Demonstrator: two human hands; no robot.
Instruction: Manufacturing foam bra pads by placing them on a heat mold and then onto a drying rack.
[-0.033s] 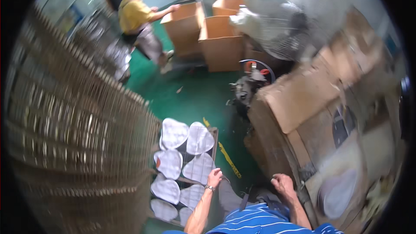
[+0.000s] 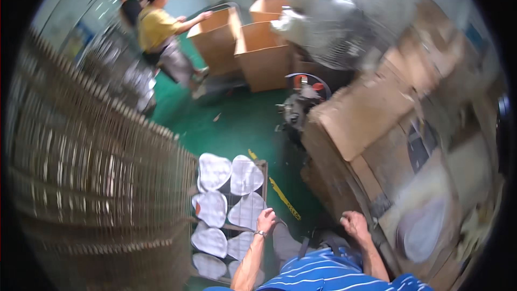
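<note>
My left hand [image 2: 266,220], with a watch on the wrist, is closed at the right edge of a wire tray [image 2: 265,175]. Its fingers appear to grip the tray's frame, though the contact is partly hidden. Several white, rounded pads [image 2: 247,175] lie in two columns on this tray. One pad [image 2: 212,208] in the left column has an orange-red patch at its side. My right hand [image 2: 355,223] hangs in the air beside the cardboard-covered bench, its fingers loosely curled and nothing visible in them. A pale oval pad [image 2: 423,237] lies on that bench.
A tall rack of close-set wire shelves [image 2: 81,161] fills the left. Cardboard [image 2: 371,113] covers the bench at right. Ahead are a machine part [image 2: 299,106], large boxes [image 2: 264,64], a fan [image 2: 342,43] and a person in yellow [image 2: 156,29] by the boxes. Yellow tape [image 2: 283,196] marks the green floor.
The view has shifted slightly, so the boxes, fan and person appear farther left. My left hand stays at the tray edge, and the right hand has risen a little.
</note>
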